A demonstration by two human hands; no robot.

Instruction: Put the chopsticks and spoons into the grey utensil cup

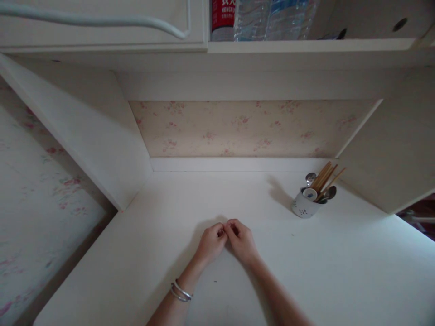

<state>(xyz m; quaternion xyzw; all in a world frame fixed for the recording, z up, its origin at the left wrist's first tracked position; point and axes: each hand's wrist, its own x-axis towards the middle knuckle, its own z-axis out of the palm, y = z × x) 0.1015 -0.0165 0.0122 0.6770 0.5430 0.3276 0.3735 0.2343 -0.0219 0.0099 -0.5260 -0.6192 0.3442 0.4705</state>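
Observation:
My left hand (211, 242) and my right hand (242, 241) rest together on the white desk (340, 262), near its middle. Both have their fingers curled, and the fingertips meet around a tiny object too small to make out. Two silver bangles (181, 291) circle my left wrist. A white utensil holder (305, 203) with chopsticks and spoons stands to the right and farther back, well apart from both hands.
White side panels close in the desk at left (84, 136) and right (390, 163), with flowered wallpaper (238, 129) at the back. An overhead shelf (306, 45) carries water bottles (272, 18). A grey cable (102, 19) runs across the upper left.

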